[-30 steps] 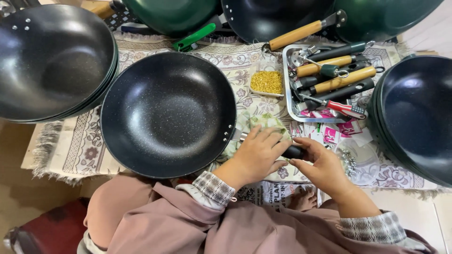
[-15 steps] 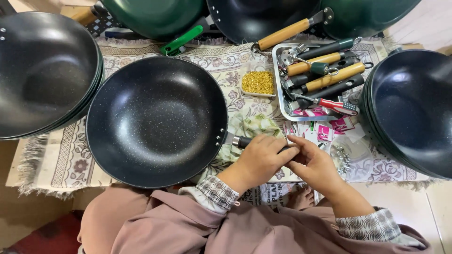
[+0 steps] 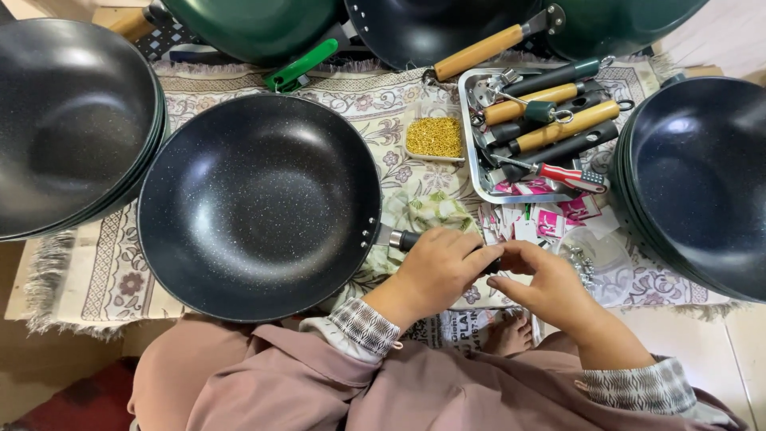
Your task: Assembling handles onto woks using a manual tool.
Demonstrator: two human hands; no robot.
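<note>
Patterned cloth (image 3: pixel 199 96), cream w/ floral border & frayed edge, covers the low worktop; pale floor shows at 3 o'clock, brownish floor at 8. Stacks of dark pans ring the spot: one stack (image 3: pixel 64 120) at 9 o'clock, another (image 3: pixel 702 175) at 3, green-bodied pans (image 3: pixel 255 24) w/ wooden and green handles at 12. Metal tray (image 3: pixel 472 172) at 1–2 o'clock holds loose handles, wooden & black, plus a red-handled screwdriver (image 3: pixel 558 172). Small dish of gold-coloured bits (image 3: pixel 435 137) sits just left of the tray.

Centre: black speckled wok (image 3: pixel 255 203), resting on the cloth, its short black handle (image 3: pixel 407 239) pointing to 3 o'clock. Left hand (image 3: pixel 439 267) lies over that handle, fingers curled closed round it, so most of the grip is hidden. Right hand (image 3: pixel 542 279) meets the handle's far end, fingers pinched together at the tip; can't tell what, if anything, they hold. Hands nearly touching, both at 4 o'clock from the wok bowl.
</note>
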